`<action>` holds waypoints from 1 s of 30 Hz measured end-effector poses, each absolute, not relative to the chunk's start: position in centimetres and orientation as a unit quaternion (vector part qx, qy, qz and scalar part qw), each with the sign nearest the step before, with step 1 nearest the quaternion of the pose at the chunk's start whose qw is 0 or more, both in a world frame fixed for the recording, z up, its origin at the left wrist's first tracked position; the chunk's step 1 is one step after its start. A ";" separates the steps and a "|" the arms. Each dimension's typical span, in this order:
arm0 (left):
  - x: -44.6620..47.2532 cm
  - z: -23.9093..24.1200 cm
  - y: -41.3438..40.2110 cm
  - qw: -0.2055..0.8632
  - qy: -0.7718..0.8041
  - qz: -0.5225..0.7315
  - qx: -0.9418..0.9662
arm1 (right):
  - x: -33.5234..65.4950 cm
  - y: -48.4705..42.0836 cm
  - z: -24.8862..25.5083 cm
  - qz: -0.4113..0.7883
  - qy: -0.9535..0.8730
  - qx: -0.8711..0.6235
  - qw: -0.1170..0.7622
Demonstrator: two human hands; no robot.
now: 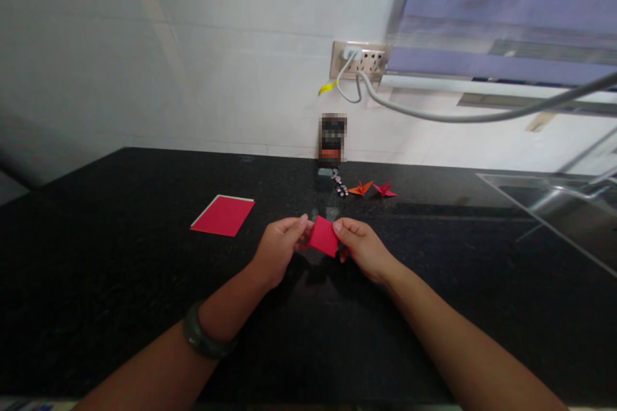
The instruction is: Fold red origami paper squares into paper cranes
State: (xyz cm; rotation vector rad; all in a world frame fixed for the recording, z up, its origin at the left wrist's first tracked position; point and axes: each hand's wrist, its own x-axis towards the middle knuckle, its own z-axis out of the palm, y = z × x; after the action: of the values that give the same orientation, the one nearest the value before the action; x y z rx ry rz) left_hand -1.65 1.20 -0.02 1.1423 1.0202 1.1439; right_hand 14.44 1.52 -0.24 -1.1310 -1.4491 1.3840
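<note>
A small folded piece of red paper is held up over the dark counter between my two hands. My left hand is closed at its left edge, thumb on top and the other fingers partly hidden behind. On the opposite side, my right hand pinches the paper between thumb and fingers. To the left lies a stack of red square paper with a pale edge showing at its top. Beyond my hands sit an orange paper crane and a red paper crane.
A phone-like device, its screen blurred, leans against the wall with a beaded strap before it. A grey cable runs rightward from near the wall socket. The metal sink edges the black counter at right.
</note>
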 end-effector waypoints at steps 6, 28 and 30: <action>-2.0 -0.4 1.3 0.616 0.393 0.448 0.515 | 14.7 1.6 -0.1 0.574 -0.570 -0.432 0.398; -1.9 -0.7 1.2 0.652 0.358 0.432 0.509 | 14.9 1.7 0.0 0.714 -0.441 -0.372 0.397; -2.0 -0.8 1.2 0.658 0.353 0.431 0.507 | 14.9 1.7 0.0 0.718 -0.439 -0.369 0.394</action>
State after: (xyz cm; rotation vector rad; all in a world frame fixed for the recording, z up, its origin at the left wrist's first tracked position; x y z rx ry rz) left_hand -1.98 1.18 -0.75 1.1487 0.7984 0.9752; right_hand 14.90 1.72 0.01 -0.9368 -1.1147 1.8224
